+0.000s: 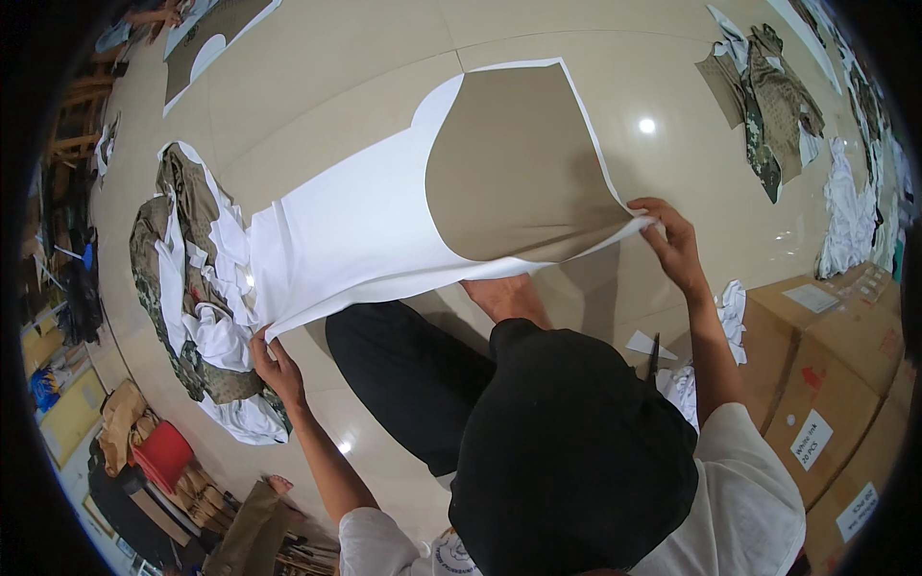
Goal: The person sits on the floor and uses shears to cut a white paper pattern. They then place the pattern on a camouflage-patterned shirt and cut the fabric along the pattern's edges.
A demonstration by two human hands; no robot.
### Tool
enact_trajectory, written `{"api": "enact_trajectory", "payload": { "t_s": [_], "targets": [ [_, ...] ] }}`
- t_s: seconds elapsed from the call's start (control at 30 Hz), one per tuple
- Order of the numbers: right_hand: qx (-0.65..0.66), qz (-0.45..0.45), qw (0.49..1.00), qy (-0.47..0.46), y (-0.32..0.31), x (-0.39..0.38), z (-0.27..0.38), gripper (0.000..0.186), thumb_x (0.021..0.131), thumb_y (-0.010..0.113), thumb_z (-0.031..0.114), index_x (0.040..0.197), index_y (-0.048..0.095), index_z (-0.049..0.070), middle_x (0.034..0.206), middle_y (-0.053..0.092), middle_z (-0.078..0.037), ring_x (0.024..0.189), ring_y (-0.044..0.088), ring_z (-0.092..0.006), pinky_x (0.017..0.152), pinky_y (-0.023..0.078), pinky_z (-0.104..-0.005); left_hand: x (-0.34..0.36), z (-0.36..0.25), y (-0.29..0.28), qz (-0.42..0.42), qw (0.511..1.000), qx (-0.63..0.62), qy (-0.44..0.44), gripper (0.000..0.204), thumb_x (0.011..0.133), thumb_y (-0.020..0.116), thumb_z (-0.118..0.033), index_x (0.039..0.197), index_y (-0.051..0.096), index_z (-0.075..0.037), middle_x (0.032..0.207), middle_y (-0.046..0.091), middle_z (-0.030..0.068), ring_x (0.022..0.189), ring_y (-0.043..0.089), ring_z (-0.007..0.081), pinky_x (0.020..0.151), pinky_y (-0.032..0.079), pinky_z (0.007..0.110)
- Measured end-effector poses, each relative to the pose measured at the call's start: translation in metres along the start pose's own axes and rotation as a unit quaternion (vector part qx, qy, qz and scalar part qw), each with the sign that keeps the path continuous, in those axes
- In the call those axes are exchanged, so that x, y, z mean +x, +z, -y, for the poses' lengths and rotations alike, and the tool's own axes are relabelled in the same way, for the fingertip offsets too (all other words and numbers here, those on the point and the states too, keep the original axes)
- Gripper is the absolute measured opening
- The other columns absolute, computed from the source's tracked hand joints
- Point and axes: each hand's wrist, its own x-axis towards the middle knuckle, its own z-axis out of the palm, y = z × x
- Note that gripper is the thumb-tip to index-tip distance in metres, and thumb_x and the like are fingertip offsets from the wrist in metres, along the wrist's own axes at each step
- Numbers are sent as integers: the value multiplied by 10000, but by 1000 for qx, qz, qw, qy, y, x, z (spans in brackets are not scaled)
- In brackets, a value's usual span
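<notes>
A long white fabric sheet [355, 221] with a large tan panel [519, 163] is stretched crosswise in front of me. My left hand [279, 370] pinches its lower left corner, beside a heap of tan, camouflage and white cloth [182, 269]. My right hand [672, 245] grips the near right corner, fingers closed on the edge. Beneath the sheet are my bare foot [509, 298] and black-clad leg [394, 374]. Dark scissors [653, 360] show beside a small white scrap at my right, partly hidden.
Cardboard boxes [807, 355] stand at the right, below piles of white cloth [845, 211]. Camouflage pieces [768, 106] lie upper right on the tiled floor [346, 67], another sheet [197, 67] upper left. Clutter [144, 451] lines the left. Another person's hands [158, 17] appear top left.
</notes>
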Motion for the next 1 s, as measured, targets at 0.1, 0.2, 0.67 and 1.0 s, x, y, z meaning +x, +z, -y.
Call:
{"api": "enact_trajectory", "payload": {
  "t_s": [0.1, 0.2, 0.67, 1.0],
  "targets": [
    [-7, -2, 999, 52, 4, 51, -4, 245, 1044, 632, 199, 1111, 716, -21, 1035, 726, -48, 1006, 635, -139, 910, 496, -304, 20, 25, 7, -36, 998, 40, 40, 177, 1050, 553, -54, 1153, 666, 35, 1015, 657, 163, 944, 638, 298, 885, 498, 391],
    [44, -59, 994, 81, 25, 116, -7, 339, 1052, 652, 297, 1058, 717, -36, 940, 697, 8, 833, 576, -104, 759, 495, -313, 62, 15, 26, 1, 997, 63, 48, 192, 1052, 571, -83, 1174, 674, 24, 1001, 657, 159, 883, 639, 284, 817, 507, 383],
    [-199, -147, 969, 14, 71, 232, -31, 447, 970, 733, 404, 902, 702, -36, 695, 654, -181, 596, 579, -280, 627, 482, -422, 128, 40, 85, 97, 991, 95, -8, 295, 1038, 593, -186, 1235, 682, 15, 1007, 717, 206, 835, 688, 293, 787, 540, 391],
    [-288, -147, 946, 1, 78, 244, -24, 474, 996, 693, 450, 1047, 702, -20, 644, 612, -148, 565, 557, -249, 599, 476, -410, 130, 50, 95, 68, 995, 52, -46, 279, 1034, 590, -161, 1214, 684, 32, 1001, 703, 187, 806, 663, 282, 762, 533, 383]
  ]
}}
